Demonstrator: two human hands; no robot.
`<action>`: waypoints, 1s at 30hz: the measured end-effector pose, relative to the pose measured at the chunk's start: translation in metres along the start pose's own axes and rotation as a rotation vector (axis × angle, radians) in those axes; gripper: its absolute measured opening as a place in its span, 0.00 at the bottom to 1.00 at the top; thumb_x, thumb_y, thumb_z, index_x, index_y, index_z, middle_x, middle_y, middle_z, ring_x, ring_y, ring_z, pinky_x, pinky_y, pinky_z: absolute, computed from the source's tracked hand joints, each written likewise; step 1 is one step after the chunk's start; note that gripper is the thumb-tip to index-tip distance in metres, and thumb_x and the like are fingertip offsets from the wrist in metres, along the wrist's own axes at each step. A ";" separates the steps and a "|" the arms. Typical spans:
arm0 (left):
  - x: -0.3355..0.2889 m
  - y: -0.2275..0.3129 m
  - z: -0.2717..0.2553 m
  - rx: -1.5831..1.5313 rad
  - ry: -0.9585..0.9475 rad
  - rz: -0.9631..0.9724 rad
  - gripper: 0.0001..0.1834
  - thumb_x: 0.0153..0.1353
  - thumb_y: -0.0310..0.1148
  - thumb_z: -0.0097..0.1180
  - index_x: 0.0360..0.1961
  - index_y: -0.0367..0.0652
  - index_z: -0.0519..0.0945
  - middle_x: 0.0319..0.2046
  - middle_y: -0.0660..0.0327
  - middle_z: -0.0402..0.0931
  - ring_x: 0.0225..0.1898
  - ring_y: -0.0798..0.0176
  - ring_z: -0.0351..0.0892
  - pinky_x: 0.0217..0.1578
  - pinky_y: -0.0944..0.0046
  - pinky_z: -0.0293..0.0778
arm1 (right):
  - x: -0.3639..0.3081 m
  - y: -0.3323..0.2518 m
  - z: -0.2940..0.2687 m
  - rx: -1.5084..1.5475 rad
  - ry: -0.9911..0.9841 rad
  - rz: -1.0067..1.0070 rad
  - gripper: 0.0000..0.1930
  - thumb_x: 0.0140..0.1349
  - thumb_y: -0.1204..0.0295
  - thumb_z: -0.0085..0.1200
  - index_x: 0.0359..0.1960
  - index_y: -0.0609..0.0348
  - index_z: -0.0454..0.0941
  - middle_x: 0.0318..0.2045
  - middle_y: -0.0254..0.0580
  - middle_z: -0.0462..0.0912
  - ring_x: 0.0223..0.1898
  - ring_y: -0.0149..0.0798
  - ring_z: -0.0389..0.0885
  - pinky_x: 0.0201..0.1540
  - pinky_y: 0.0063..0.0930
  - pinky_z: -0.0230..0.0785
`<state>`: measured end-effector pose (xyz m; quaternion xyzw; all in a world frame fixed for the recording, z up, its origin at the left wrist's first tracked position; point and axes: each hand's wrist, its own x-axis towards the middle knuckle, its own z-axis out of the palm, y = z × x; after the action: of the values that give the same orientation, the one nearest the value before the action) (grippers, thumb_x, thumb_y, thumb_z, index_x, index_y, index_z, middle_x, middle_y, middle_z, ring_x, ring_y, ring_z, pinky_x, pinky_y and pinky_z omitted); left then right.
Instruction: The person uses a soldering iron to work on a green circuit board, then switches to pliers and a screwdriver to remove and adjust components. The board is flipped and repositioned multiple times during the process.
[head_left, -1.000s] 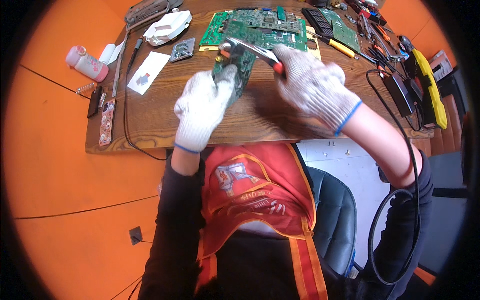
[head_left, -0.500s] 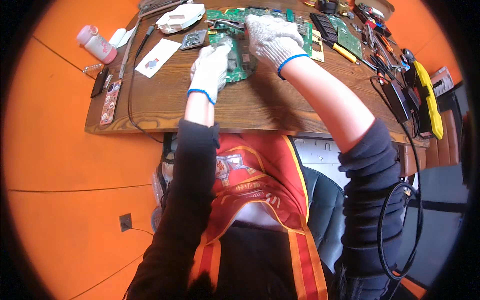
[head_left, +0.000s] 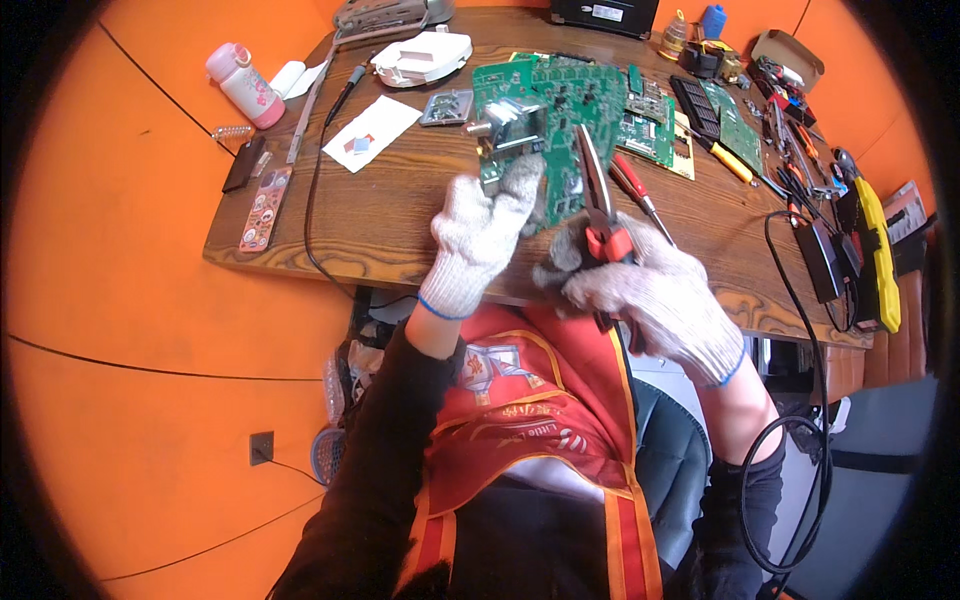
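My left hand [head_left: 470,240], in a white knit glove with a blue cuff, grips the near edge of a green circuit board [head_left: 575,100]. The board is tilted up off the table, with metal connectors at its left side. My right hand [head_left: 660,295], gloved the same way, is closed round long-nose pliers [head_left: 597,190] with red and black handles. Their jaws point away from me in front of the board's right part, and I cannot tell whether they touch it. Glove and fingers hide most of the handles. Just right of the pliers lies a red-handled screwdriver [head_left: 636,186].
Further right are more green boards [head_left: 648,130], a yellow-handled screwdriver [head_left: 732,162] and several tools. To the left lie a white paper [head_left: 385,125], a small tray [head_left: 446,107] of metal parts, a white housing [head_left: 425,60], a cable [head_left: 315,200] and a pink bottle [head_left: 245,85].
Both hands have drawn nearer to me. The pliers have swung from pointing left over the board to pointing away from me. The board is now tilted up, and the view has shifted.
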<state>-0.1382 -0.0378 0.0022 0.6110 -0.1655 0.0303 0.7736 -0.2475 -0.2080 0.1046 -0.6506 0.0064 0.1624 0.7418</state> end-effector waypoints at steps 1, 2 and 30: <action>-0.005 0.002 0.002 0.039 0.049 -0.018 0.18 0.60 0.47 0.64 0.35 0.41 0.83 0.24 0.65 0.81 0.26 0.77 0.76 0.28 0.69 0.74 | -0.004 0.002 0.002 0.162 -0.035 -0.012 0.14 0.54 0.79 0.56 0.44 0.61 0.75 0.33 0.36 0.79 0.39 0.32 0.80 0.40 0.20 0.73; -0.011 0.005 0.005 0.077 0.097 -0.038 0.18 0.60 0.47 0.64 0.35 0.40 0.83 0.23 0.66 0.81 0.26 0.78 0.75 0.28 0.69 0.73 | -0.007 0.004 0.001 0.086 -0.065 -0.096 0.13 0.55 0.79 0.56 0.43 0.60 0.77 0.35 0.37 0.80 0.40 0.33 0.81 0.41 0.22 0.74; -0.014 0.037 -0.030 1.194 -0.230 0.463 0.12 0.50 0.38 0.68 0.33 0.43 0.83 0.31 0.58 0.81 0.35 0.52 0.81 0.39 0.58 0.77 | -0.010 0.003 -0.012 -0.414 0.012 0.237 0.09 0.51 0.67 0.60 0.34 0.52 0.78 0.28 0.38 0.80 0.31 0.31 0.82 0.34 0.27 0.72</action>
<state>-0.1539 0.0025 0.0264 0.8836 -0.3293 0.2176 0.2519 -0.2554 -0.2218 0.1023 -0.7844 0.0539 0.2422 0.5685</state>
